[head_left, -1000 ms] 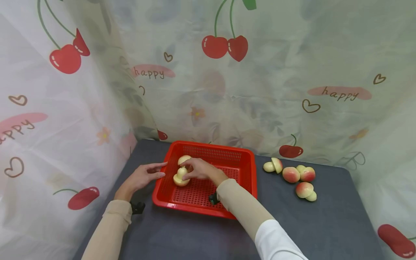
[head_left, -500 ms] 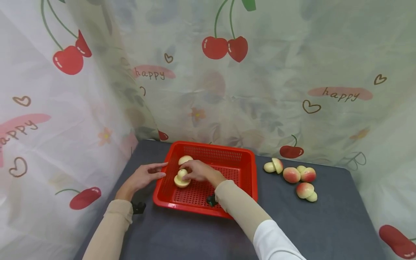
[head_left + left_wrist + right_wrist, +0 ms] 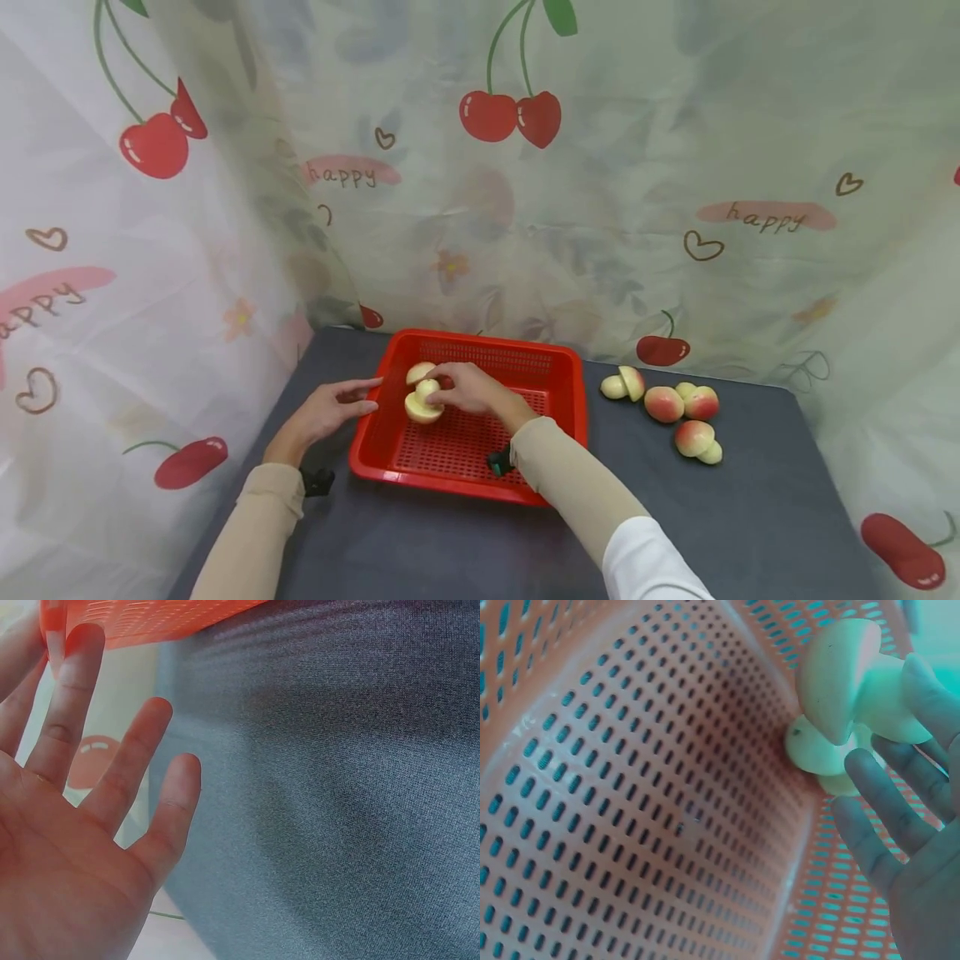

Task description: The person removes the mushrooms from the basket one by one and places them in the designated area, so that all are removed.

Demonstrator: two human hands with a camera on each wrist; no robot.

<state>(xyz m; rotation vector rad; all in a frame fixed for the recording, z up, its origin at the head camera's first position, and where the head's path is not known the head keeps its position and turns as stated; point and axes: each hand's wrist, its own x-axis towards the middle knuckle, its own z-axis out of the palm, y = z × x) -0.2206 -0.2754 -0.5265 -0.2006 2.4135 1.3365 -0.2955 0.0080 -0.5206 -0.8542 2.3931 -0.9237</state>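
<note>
My right hand (image 3: 476,392) reaches into a red perforated plastic basket (image 3: 450,489) and pinches a pale toy mushroom (image 3: 423,410) by its stem. The right wrist view shows this mushroom's rounded cap (image 3: 832,679) turned away from the palm, thumb and fingertips at the stem. Behind it lies another pale mushroom (image 3: 814,750), against the basket's wall and partly hidden. My left hand (image 3: 322,415) is at the basket's left rim with fingers extended. In the left wrist view the fingertips (image 3: 86,641) meet the rim, while two other fingers spread apart below it.
On the dark grey tablecloth (image 3: 750,517) right of the basket, several red-and-cream mushrooms lie loosely grouped, among them one on its side (image 3: 622,384) and one nearer the front (image 3: 694,438). A cherry-print curtain (image 3: 585,250) hangs behind and along the sides.
My right hand and the pinched mushroom have moved slightly toward the back and right within the basket. The left hand keeps its place at the rim. The head view has shifted a little.
</note>
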